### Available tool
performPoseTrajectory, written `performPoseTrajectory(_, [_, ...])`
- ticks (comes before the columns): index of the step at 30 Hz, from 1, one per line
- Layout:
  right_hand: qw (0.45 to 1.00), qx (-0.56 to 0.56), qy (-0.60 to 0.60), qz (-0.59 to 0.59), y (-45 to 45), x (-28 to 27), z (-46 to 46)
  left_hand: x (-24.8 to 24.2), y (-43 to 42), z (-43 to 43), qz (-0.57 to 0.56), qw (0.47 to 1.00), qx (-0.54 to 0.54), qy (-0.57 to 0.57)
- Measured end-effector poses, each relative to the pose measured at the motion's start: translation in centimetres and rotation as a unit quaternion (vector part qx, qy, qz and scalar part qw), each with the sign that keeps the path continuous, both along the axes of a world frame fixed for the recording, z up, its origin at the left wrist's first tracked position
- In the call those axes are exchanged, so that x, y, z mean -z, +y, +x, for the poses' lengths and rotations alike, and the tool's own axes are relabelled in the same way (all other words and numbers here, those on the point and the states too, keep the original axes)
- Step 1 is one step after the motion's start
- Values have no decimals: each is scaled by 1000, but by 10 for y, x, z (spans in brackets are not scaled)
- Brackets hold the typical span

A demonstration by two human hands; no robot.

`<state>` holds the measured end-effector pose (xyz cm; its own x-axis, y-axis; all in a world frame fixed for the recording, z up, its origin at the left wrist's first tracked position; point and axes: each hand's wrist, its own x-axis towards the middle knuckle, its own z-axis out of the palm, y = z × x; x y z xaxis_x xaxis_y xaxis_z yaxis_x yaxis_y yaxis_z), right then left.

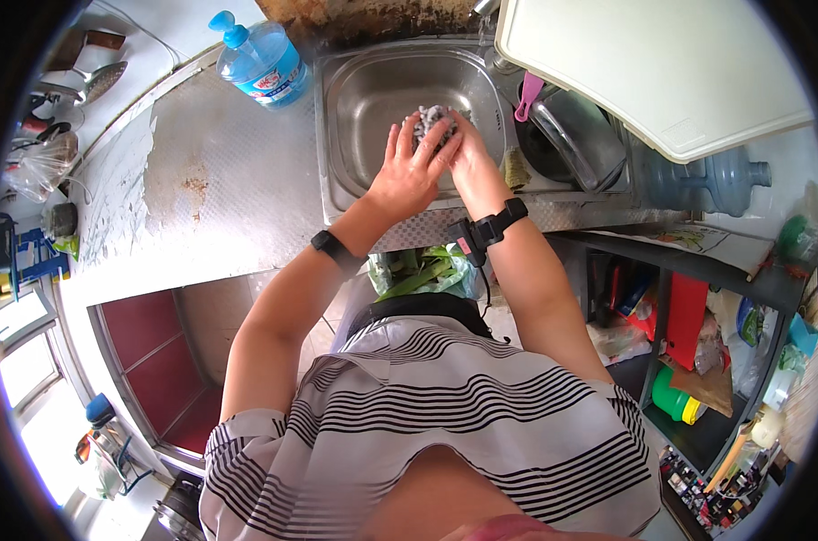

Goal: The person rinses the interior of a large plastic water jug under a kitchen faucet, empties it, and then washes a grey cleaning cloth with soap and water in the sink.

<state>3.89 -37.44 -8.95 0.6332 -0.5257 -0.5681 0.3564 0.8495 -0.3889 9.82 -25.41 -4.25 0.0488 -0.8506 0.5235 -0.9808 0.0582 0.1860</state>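
Note:
Over the stainless steel sink basin, both my hands are on a wet, grey, shaggy scrubbing cloth. My left hand lies over it with the fingers spread across its top. From the right, my right hand supports the cloth, its fingers partly hidden behind the left ones and the cloth. The faucet stands at the top of the sink, with what looks like a thin stream of water below it. A yellowish sponge sits on the sink's rim, right of my right wrist.
A blue pump bottle of dish soap stands on the metal counter left of the sink. Right of the basin are a dark pan and a pink handle. A large white board or lid overhangs them. A plastic water jug lies further right.

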Motion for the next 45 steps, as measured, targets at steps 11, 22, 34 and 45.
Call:
performPoseTrajectory(11, [859,-6,317,-403,-5,-18,19,-16,-45,16,346,920,-135,128])
performPoseTrajectory(22, [651,-131,351,-660,-7,-52,1,0,-50,28,362,785,-14,502])
performPoseTrajectory(34, [714,-134,203,-657,-5,-37,-22,3,-29,28,285,794,55,534])
performPoseTrajectory(45, [461,-185,439,-749,-1,32,-128,18,73,34,219,843,-166,462])
